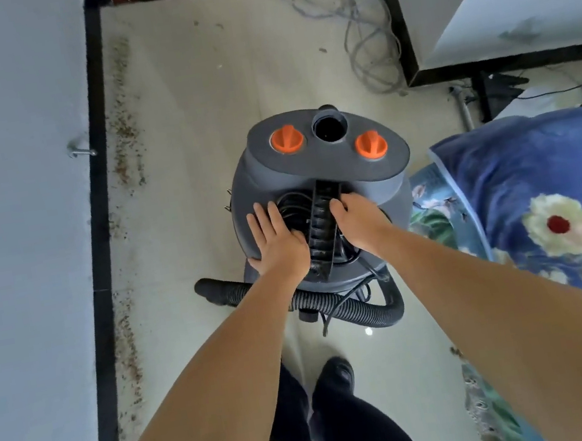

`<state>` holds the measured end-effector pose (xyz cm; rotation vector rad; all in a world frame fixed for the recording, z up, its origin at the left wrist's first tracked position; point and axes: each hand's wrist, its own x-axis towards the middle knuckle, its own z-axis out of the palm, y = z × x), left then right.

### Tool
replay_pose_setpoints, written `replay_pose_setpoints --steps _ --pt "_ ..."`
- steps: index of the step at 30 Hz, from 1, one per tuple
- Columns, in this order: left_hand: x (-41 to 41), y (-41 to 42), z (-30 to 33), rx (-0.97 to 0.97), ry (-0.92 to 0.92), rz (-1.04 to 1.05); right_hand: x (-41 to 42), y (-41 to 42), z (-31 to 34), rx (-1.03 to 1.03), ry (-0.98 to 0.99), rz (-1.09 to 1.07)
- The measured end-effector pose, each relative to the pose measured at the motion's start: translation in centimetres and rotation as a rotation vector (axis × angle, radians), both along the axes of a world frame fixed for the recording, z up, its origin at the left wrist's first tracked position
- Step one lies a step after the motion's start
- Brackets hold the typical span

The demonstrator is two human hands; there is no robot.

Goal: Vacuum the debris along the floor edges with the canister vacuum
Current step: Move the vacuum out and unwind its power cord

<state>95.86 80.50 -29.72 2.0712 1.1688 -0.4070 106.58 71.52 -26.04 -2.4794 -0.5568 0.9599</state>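
While both hands sit on the vacuum (319,192), the step in hand looks like readying it: freeing the cord coiled round the top handle (322,230). To do that well, unwind the loops one at a time and brace the body so it does not roll. The left hand (278,245) lies flat on the lid beside the cord, fingers (262,221) straight and released, holding nothing. The right hand (357,222) rests just right of the handle; its fingers curl down toward the cord, though whether they grip it I cannot tell. The hose (338,304) lies loose on the floor behind the vacuum. Debris (121,133) lines the left wall edge, untouched.
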Motion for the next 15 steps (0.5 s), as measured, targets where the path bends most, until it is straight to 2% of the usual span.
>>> replay_pose_setpoints --steps 15 --pt "-18.1 -10.8 1.1 -0.017 0.033 0.100 -17.7 -8.7 0.9 -0.038 -0.015 0.098"
